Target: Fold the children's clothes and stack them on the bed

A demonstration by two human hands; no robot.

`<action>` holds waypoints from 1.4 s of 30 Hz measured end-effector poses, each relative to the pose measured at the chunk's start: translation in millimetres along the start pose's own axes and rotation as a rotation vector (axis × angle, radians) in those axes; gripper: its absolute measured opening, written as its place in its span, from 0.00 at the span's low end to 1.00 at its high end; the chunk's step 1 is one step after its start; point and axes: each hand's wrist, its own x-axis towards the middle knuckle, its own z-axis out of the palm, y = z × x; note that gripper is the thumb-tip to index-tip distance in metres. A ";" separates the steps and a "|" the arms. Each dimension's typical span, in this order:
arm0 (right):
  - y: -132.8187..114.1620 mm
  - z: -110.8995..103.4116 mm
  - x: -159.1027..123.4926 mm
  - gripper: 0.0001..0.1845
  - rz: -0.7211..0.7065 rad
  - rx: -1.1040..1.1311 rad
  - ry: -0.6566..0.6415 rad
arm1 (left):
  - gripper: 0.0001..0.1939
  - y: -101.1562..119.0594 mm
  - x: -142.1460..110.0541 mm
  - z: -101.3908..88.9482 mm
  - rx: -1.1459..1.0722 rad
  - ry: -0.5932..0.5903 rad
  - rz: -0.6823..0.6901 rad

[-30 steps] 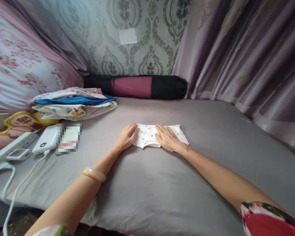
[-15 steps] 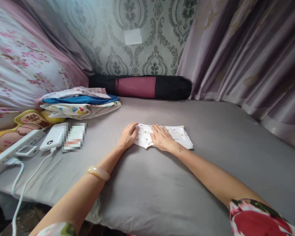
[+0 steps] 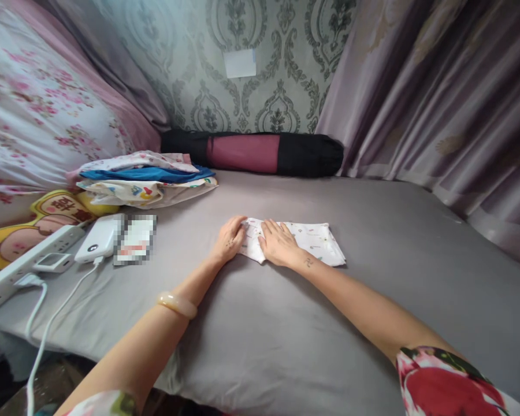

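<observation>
A folded white garment (image 3: 314, 238) with small printed motifs lies flat on the grey bed sheet (image 3: 260, 335); a small pointed corner sticks out along its near edge. My left hand (image 3: 230, 238) rests at the garment's left end, its fingers lying over the edge and partly hiding it. Flat on top of the cloth, left of its middle, is my right hand (image 3: 279, 241), with fingers stretched out and palm down. The layered right end of the garment shows uncovered.
At the left are a stack of folded clothes (image 3: 149, 176), a yellow cartoon cushion (image 3: 26, 234), a white power strip (image 3: 34, 260), a power bank (image 3: 99, 240) with a cable, and a blurred-out phone-like object (image 3: 135, 240). A black and maroon long bag (image 3: 247, 153) lies along the wall.
My right hand has slid left across the garment, closer to my left hand, uncovering more of the right part. My left hand stays at the left end. The view has shifted slightly.
</observation>
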 end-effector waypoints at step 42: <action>15.2 -4.6 -20.7 0.30 0.022 0.052 0.062 | 0.25 9.7 -7.5 3.4 0.242 -0.323 0.264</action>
